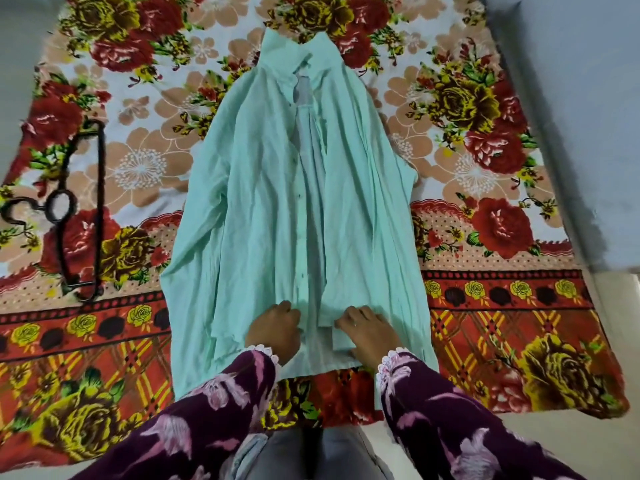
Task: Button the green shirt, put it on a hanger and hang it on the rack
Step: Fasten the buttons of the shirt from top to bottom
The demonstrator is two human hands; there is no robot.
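Observation:
The green shirt (263,209) lies flat on a flowered bedsheet, collar away from me, hem toward me. Its front is open down the middle and the paler inside shows between the two plackets. My left hand (275,332) is at the hem, fingers curled onto the edge of the left front panel. My right hand (363,332) grips the bottom of the right front panel, whose corner is folded back under its fingers. A dark hanger (100,202) lies on the sheet to the left of the shirt, hook pointing left.
The flowered bedsheet (485,168) covers the bed. A pale wall or floor (571,81) runs along the right side beyond the bed's edge. My patterned sleeves fill the lower part of the view.

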